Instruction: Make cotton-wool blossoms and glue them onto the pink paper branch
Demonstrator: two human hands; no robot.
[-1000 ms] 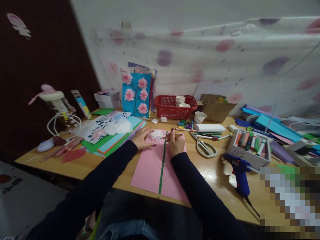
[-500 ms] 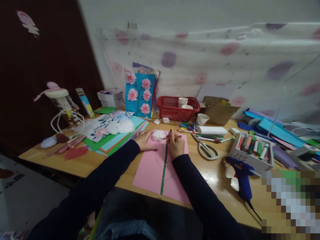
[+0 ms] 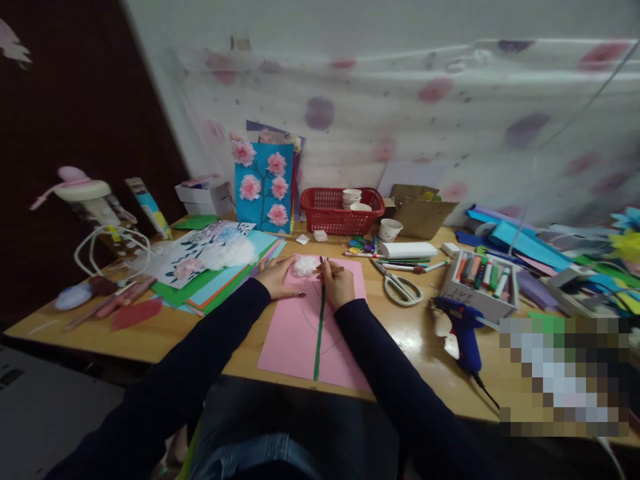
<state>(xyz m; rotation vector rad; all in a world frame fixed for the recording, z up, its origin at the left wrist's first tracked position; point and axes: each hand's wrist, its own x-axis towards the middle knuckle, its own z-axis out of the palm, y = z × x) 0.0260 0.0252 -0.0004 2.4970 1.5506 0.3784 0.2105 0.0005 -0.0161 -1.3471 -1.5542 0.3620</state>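
A sheet of pink paper (image 3: 285,340) lies in front of me, with a green painted stripe (image 3: 319,333) down it and thin curved pencil lines on both sides. Near its top sits a white cotton tuft (image 3: 305,266). My left hand (image 3: 276,279) rests with fingers spread on the paper's upper left edge, beside the cotton. Closed round a thin brown stick (image 3: 340,269), my right hand (image 3: 339,283) works at the top of the green stripe, just right of the tuft. The stick's tip is too small to make out.
Coloured sheets with loose cotton (image 3: 235,253) lie left. Behind stand a blue flower picture (image 3: 265,217) and a red basket (image 3: 320,221) of paper cups. On the right are scissors (image 3: 403,290), a marker box (image 3: 460,298) and a blue glue gun (image 3: 465,337) with its cord.
My view has turned slightly to the right, so everything appears further left. Both hands keep nearly the same places on the pink paper, the right still gripping the stick.
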